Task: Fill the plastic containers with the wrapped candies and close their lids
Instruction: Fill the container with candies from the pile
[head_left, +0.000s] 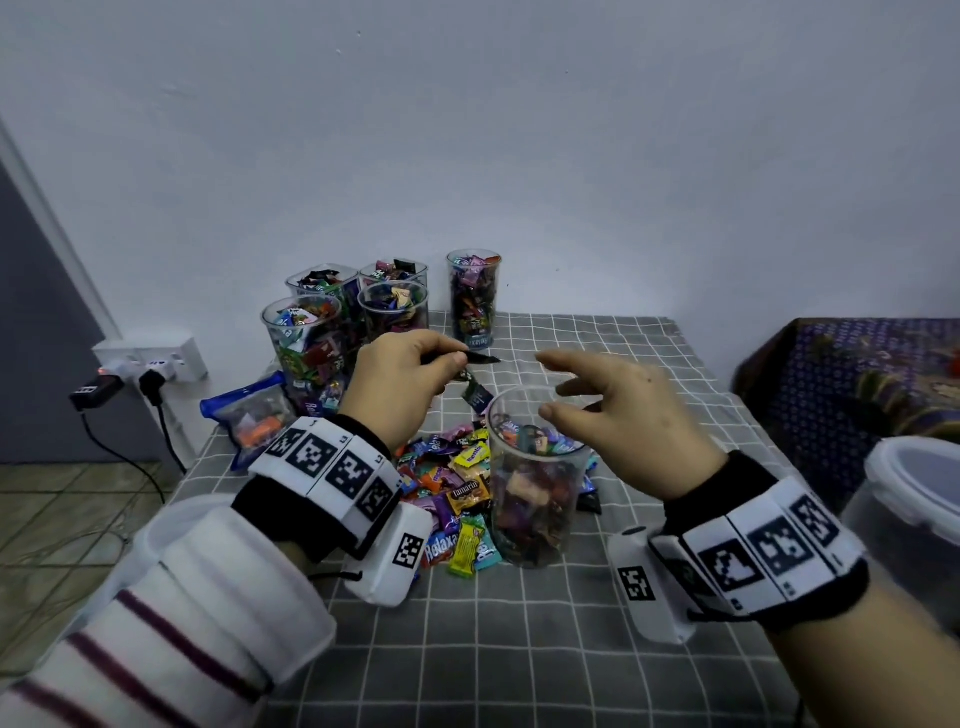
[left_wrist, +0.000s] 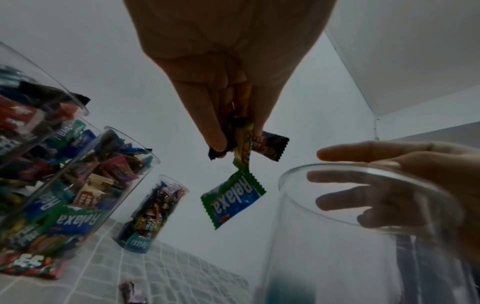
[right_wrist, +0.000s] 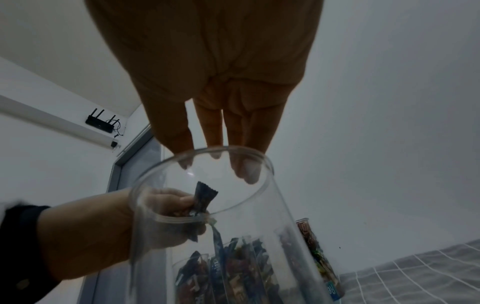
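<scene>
Sockets (head_left: 150, 358) on the far-left wall carry plugged-in adapters with black cables running down toward the tiled floor. Next comes a blue-edged zip bag (head_left: 248, 415) lying at the left edge of the grey checked tablecloth (head_left: 519, 649). Behind it, at the back left of the table, stands a cluster of four clear plastic containers (head_left: 306, 353) packed with wrapped candies, all without lids, and just to their right a taller, narrower cup (head_left: 472, 296) also full and uncovered.

The left hand (head_left: 397, 384) hangs above the table in front of that cluster, thumb and fingers pinched round a small bunch of wrapped candies (left_wrist: 241, 144); the left wrist view shows a dark wrapper, a yellow one and a brown one between the fingertips, with a green and blue Relaxa sachet (left_wrist: 233, 200) dangling below them. Beneath this hand, loose candies (head_left: 452, 488) lie heaped on the cloth.

Touching the right side of that heap stands the clear container (head_left: 535, 483) being filled, upright, lidless and roughly half full. The pinched bunch is just left of its rim and slightly higher, not yet over the mouth.

The right hand (head_left: 623, 415) hovers over the container's right side, fingers spread and relaxed, holding nothing; whether any fingertip touches the rim I cannot tell. At the far right edge a larger white-rimmed plastic tub (head_left: 909, 499) sits with its lid on, and beyond it a patterned purple cloth (head_left: 852, 364) covers something.
</scene>
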